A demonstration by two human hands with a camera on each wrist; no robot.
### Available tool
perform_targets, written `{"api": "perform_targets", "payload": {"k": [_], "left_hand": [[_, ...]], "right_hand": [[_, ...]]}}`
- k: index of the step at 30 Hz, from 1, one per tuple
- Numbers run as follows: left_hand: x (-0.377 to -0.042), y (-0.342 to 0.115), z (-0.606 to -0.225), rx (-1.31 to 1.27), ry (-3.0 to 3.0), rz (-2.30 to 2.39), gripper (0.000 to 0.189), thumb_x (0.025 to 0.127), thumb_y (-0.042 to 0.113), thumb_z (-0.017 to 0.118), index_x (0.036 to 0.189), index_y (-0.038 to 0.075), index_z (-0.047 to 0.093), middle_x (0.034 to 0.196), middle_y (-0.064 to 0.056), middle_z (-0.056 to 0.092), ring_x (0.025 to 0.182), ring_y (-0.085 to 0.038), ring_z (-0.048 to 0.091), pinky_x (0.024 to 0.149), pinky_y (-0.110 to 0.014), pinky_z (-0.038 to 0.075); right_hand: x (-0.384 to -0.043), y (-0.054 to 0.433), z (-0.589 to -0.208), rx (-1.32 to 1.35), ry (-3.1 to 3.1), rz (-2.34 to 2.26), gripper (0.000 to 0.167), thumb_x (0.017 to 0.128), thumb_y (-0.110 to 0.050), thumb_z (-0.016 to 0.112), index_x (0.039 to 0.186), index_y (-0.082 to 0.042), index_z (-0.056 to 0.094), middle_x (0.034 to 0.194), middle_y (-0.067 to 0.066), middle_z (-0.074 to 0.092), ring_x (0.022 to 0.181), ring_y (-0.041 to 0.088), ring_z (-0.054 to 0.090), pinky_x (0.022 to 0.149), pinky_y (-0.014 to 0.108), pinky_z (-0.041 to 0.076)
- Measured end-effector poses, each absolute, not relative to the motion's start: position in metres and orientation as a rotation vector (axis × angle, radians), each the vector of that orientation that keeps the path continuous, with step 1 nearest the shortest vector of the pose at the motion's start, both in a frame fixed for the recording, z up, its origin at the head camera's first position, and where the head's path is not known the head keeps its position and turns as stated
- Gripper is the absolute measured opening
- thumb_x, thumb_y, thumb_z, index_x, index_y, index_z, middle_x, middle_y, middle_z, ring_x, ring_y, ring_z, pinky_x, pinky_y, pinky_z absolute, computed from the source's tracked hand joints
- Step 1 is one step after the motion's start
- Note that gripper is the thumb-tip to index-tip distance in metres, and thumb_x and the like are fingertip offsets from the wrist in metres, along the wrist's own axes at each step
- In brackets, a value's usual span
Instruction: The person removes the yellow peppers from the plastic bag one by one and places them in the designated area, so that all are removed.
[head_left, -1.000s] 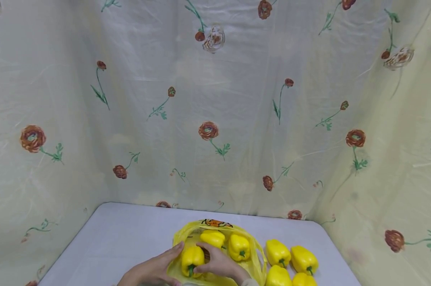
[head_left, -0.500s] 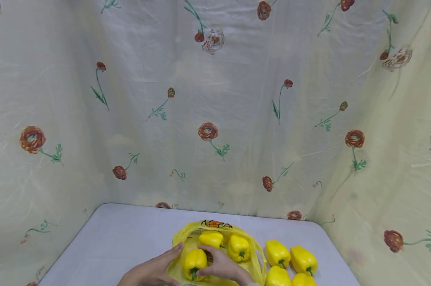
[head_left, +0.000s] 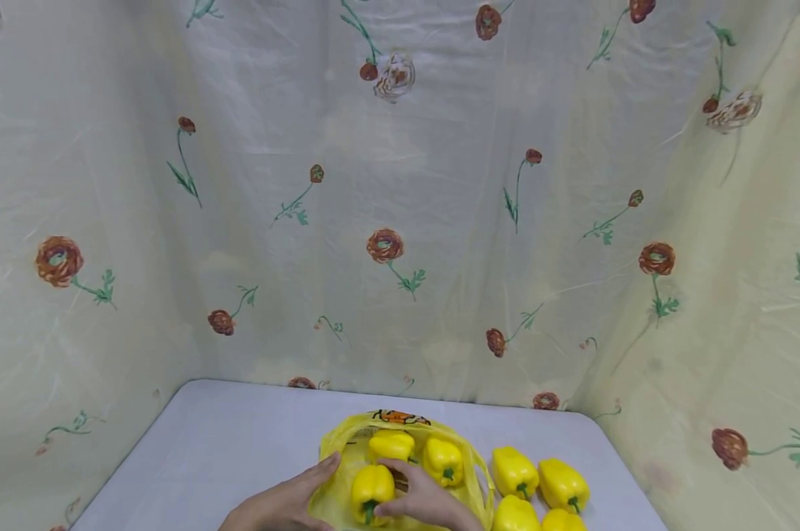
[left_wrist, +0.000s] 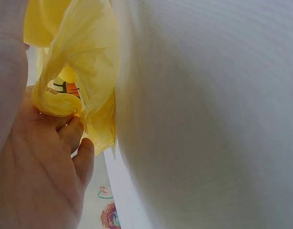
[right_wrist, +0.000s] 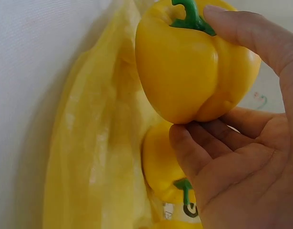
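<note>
My right hand grips a yellow bell pepper over the mouth of a yellow plastic bag. In the right wrist view, the thumb presses beside the green stem and the fingertips support the pepper from the far end. At the bag's left side, my left hand holds its edge; the left wrist view has the fingers curled at the gathered plastic. Inside the bag lie two more yellow bell peppers, one at the back and one at the right.
Right of the bag, several yellow bell peppers stand on the white tabletop, among them a rear one and one farther right. A flower-patterned curtain encloses the table at the back and both sides.
My right hand and the bell pepper in it have shifted a little to the right over the bag. The left hand has stayed at the bag's edge.
</note>
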State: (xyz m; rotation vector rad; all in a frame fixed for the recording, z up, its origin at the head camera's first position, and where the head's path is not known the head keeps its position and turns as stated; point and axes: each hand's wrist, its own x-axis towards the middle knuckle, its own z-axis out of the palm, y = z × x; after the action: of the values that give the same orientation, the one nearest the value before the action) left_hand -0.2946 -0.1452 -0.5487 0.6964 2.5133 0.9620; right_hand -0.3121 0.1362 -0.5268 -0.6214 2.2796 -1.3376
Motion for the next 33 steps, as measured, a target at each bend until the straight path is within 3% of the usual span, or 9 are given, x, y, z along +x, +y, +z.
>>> {"api": "perform_targets", "payload": {"k": [9, 33], "left_hand": [[-0.297, -0.147, -0.548, 0.7, 2.508, 0.944, 0.104, 0.078, 0.057, 0.07, 0.156, 0.013, 0.016, 0.162, -0.009, 0.018, 0.146, -0.033, 0.024, 0.113, -0.054, 0.03], [-0.295, -0.147, -0.546, 0.714, 2.514, 0.938, 0.104, 0.079, 0.056, 0.07, 0.156, 0.013, 0.015, 0.162, -0.009, 0.017, 0.147, -0.034, 0.022, 0.114, -0.056, 0.028]], "right_hand": [[-0.304, 0.151, -0.512, -0.603, 2.235, -1.435, 0.071, 0.083, -0.029, 0.077, 0.143, -0.008, 0.045, 0.145, 0.015, 0.047, 0.131, 0.035, 0.047, 0.106, 0.054, 0.041], [-0.301, 0.194, -0.489, -0.533, 2.275, -1.47, 0.081, 0.081, -0.04, 0.076, 0.147, -0.009, 0.039, 0.151, 0.018, 0.038, 0.132, 0.035, 0.046, 0.104, 0.049, 0.045]]}}
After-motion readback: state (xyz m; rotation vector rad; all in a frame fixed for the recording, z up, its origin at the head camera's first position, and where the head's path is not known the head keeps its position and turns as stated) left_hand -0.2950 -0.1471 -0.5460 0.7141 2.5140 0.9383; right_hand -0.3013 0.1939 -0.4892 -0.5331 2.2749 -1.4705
